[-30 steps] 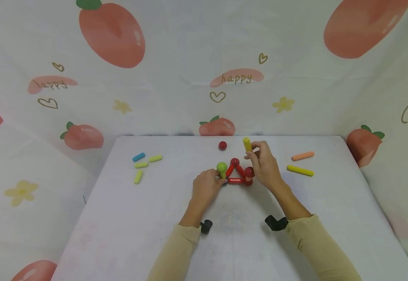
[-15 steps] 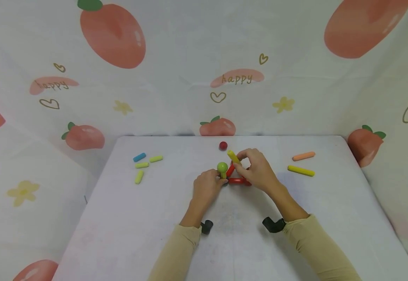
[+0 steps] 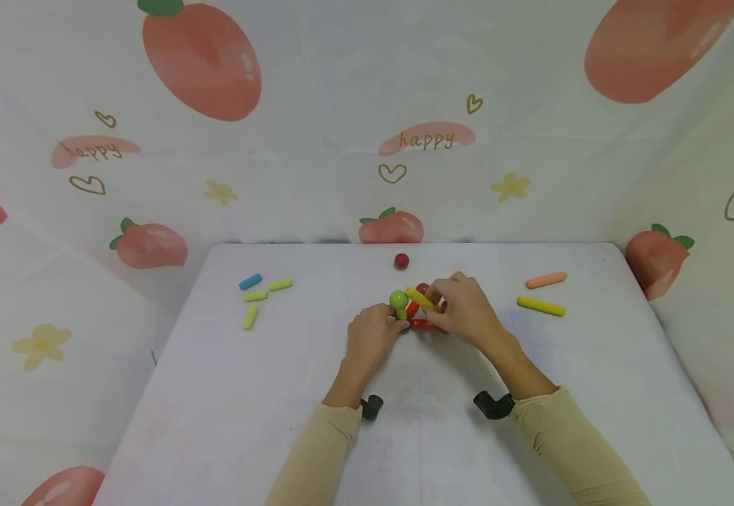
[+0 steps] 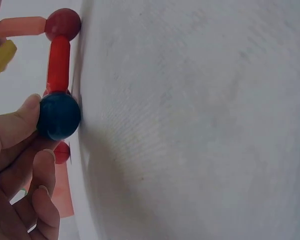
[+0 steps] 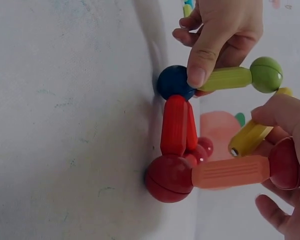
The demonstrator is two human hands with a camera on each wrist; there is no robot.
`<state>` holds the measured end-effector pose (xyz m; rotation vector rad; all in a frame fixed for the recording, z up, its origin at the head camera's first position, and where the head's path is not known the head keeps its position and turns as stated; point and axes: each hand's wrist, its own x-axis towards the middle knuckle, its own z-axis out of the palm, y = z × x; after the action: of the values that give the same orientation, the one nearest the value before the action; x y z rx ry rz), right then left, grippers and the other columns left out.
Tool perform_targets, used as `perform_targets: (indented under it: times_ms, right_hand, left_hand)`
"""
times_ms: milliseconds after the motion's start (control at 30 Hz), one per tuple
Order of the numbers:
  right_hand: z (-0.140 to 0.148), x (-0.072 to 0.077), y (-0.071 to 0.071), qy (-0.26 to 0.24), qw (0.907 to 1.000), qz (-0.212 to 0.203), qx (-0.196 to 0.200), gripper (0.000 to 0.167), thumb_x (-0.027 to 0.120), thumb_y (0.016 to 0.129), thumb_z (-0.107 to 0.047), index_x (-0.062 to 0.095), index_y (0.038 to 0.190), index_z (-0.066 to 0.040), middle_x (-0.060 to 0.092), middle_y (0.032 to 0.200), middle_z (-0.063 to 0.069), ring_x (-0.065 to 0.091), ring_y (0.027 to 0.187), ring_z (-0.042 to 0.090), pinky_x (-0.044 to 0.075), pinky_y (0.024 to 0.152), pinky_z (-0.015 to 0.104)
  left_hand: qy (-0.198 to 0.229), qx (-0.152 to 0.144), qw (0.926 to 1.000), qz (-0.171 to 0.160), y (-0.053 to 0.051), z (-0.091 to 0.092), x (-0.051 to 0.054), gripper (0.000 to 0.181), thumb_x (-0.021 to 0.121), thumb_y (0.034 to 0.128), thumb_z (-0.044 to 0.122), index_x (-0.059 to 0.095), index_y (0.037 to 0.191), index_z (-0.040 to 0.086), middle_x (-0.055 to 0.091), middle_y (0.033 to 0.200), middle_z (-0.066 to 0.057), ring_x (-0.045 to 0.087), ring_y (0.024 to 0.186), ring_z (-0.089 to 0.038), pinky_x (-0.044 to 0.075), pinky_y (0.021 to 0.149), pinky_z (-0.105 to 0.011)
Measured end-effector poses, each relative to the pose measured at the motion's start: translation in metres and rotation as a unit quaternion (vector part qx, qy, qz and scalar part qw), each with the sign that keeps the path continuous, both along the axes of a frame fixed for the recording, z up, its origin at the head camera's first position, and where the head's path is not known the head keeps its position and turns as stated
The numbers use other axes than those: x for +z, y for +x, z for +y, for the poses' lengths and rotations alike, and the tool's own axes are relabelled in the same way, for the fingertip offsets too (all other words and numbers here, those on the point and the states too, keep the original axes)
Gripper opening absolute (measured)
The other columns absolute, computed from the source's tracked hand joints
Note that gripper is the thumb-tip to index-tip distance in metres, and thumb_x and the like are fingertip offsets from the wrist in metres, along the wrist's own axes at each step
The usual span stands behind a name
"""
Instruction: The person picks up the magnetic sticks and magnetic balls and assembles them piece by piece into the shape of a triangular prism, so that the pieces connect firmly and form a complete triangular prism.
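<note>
My left hand [image 3: 373, 339] pinches the dark blue ball [image 4: 60, 116] at a corner of a triangle of red rods [image 5: 174, 125] and balls. From that ball a light green rod [image 5: 226, 79] stands up with a green ball [image 3: 399, 300] on top. At another corner, a red ball [image 5: 168, 178] carries an upright orange rod [image 5: 230, 172] topped by a red ball [image 5: 285, 164]. My right hand [image 3: 468, 313] holds a yellow rod [image 3: 421, 299] between thumb and fingers, one end at the green ball. Its other end, seen in the right wrist view, hangs free near the upper red ball.
A loose red ball [image 3: 401, 261] lies behind the triangle. At the left are a blue rod [image 3: 250, 282] and several light green rods [image 3: 255, 296]. An orange rod [image 3: 546, 280] and a yellow rod [image 3: 541, 306] lie at the right of the white table [image 3: 215, 422].
My right hand has moved left and down with the yellow rod, which has tilted from near upright to a slant, with one end now at the green ball. My left hand has stayed in place.
</note>
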<state>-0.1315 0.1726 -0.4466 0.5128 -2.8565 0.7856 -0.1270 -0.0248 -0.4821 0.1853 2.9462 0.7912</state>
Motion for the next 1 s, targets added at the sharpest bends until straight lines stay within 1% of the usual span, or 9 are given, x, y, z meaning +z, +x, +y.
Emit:
perform_targets:
  times_ms: [233, 333, 467, 633, 867, 1000]
  right_hand:
    - [-0.0014, 0.0024, 0.0011, 0.036, 0.9991, -0.021, 0.001, 0.018, 0.084, 0.081, -0.024, 0.072, 0.092, -0.016, 0.071, 0.082, -0.004, 0.054, 0.087, 0.019, 0.042, 0.079, 0.036]
    - [-0.0019, 0.0035, 0.0008, 0.057, 0.9981, -0.023, 0.006, 0.018, 0.084, 0.081, -0.024, 0.073, 0.092, -0.015, 0.071, 0.08, -0.004, 0.054, 0.087, 0.02, 0.043, 0.081, 0.038]
    - [-0.003, 0.0051, 0.0011, 0.074, 0.9966, -0.034, 0.007, 0.019, 0.083, 0.082, -0.025, 0.074, 0.094, -0.015, 0.071, 0.079, -0.003, 0.054, 0.087, 0.02, 0.042, 0.081, 0.037]
    - [-0.0035, 0.0066, 0.0017, 0.08, 0.9959, -0.04, 0.014, 0.018, 0.085, 0.081, -0.024, 0.076, 0.094, -0.015, 0.074, 0.084, -0.002, 0.054, 0.088, 0.02, 0.044, 0.082, 0.037]
    - [-0.0033, 0.0063, 0.0005, 0.094, 0.9945, -0.038, 0.029, 0.017, 0.086, 0.08, -0.023, 0.077, 0.091, -0.016, 0.07, 0.078, -0.004, 0.053, 0.086, 0.019, 0.042, 0.08, 0.037]
    - [-0.0039, 0.0063, 0.0003, 0.098, 0.9941, -0.029, 0.037, 0.016, 0.086, 0.08, -0.023, 0.076, 0.09, -0.017, 0.07, 0.078, -0.005, 0.054, 0.086, 0.019, 0.042, 0.081, 0.037]
  left_hand:
    - [0.007, 0.008, 0.9999, -0.002, 0.0008, -0.0003, 0.0006, 0.026, 0.079, 0.0877, 0.038, 0.077, 0.097, 0.014, 0.076, 0.089, 0.001, 0.051, 0.066, -0.013, 0.038, 0.057, -0.026]
    - [0.008, 0.01, 0.9999, -0.001, 0.0008, -0.0008, 0.0002, 0.025, 0.079, 0.0877, 0.037, 0.077, 0.097, 0.014, 0.077, 0.09, 0.001, 0.051, 0.065, -0.013, 0.037, 0.057, -0.026]
    - [0.01, 0.01, 0.9999, -0.001, 0.0006, -0.0012, -0.0007, 0.025, 0.079, 0.0878, 0.037, 0.077, 0.097, 0.014, 0.078, 0.094, 0.0, 0.052, 0.065, -0.013, 0.037, 0.056, -0.026]
    - [0.009, 0.011, 0.9999, -0.001, 0.0009, -0.0014, -0.0009, 0.025, 0.079, 0.0876, 0.038, 0.077, 0.096, 0.015, 0.079, 0.096, 0.0, 0.053, 0.065, -0.013, 0.036, 0.055, -0.026]
    - [0.017, 0.013, 0.9997, -0.008, 0.0004, -0.0024, -0.0023, 0.027, 0.079, 0.0883, 0.038, 0.077, 0.099, 0.014, 0.079, 0.097, 0.0, 0.053, 0.065, -0.014, 0.037, 0.057, -0.026]
    - [0.024, 0.013, 0.9996, -0.009, 0.0005, -0.0029, -0.0026, 0.028, 0.078, 0.0886, 0.039, 0.077, 0.101, 0.014, 0.079, 0.099, 0.001, 0.054, 0.066, -0.013, 0.037, 0.057, -0.026]
